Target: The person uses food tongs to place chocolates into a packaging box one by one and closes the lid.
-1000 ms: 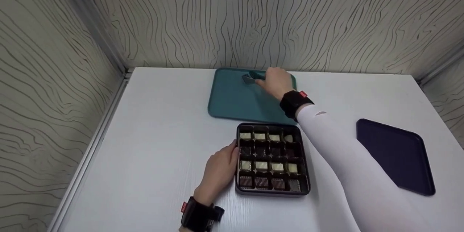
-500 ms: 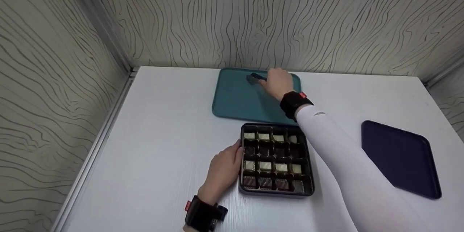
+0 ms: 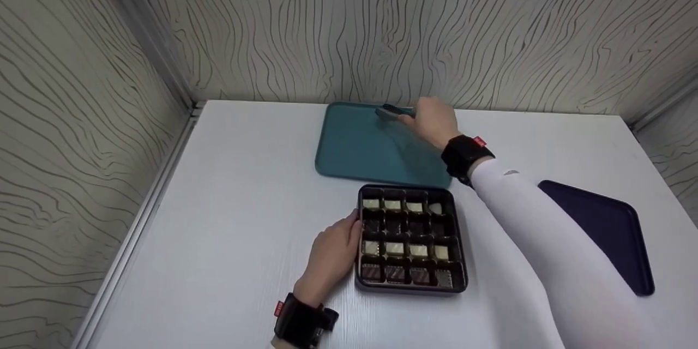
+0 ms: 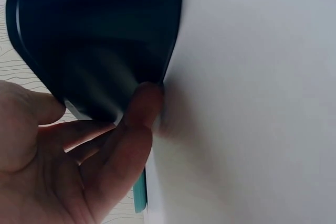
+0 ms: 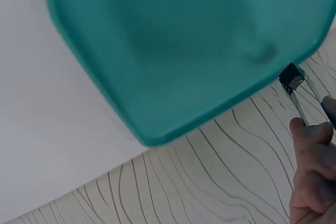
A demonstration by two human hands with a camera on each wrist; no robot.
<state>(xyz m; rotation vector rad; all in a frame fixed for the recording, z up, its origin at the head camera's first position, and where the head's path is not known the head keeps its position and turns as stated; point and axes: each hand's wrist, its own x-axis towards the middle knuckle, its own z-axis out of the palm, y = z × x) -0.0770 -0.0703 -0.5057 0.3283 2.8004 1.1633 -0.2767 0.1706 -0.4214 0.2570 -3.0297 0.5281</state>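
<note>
In the head view my left hand (image 3: 332, 248) holds the left side of a black square box (image 3: 411, 289), its fingers against the wall. In the left wrist view the fingertips touch the box's dark side (image 4: 100, 35). Several pale chocolates (image 3: 393, 249) and dark chocolates (image 3: 395, 274) sit in the box's compartments. My right hand (image 3: 434, 121) grips a pair of small tongs (image 3: 393, 112) over the far part of a teal tray (image 3: 360, 147). A dark, block-like shape (image 5: 291, 77) shows at the tongs' tips in the right wrist view; whether it is held or part of them I cannot tell.
A dark navy tray (image 3: 605, 223) lies at the right, partly hidden by the right sleeve (image 3: 545, 229). The white table (image 3: 251, 202) ends at a wood-patterned back wall (image 3: 349, 27). The teal tray stands close behind the box.
My right hand and the tongs have shifted a little to the right over the teal tray, the forearm with them. The left hand stays at the box.
</note>
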